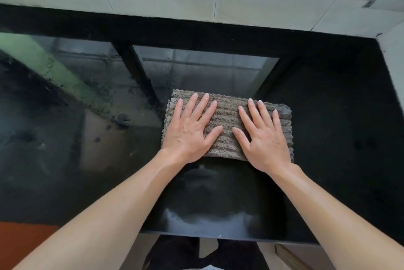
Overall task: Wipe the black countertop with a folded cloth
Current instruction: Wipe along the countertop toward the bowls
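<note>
Pressing flat on one folded cloth (pixel 227 116), black countertop (pixel 328 116): two hands, left hand (pixel 188 130), right hand (pixel 265 138).

No readable text, no labels, no brand marks, no numbers, no signs on any surface

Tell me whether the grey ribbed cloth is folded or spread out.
Folded: the grey ribbed cloth lies as a compact thick rectangle on the black countertop, with both flat hands covering most of it.
</note>
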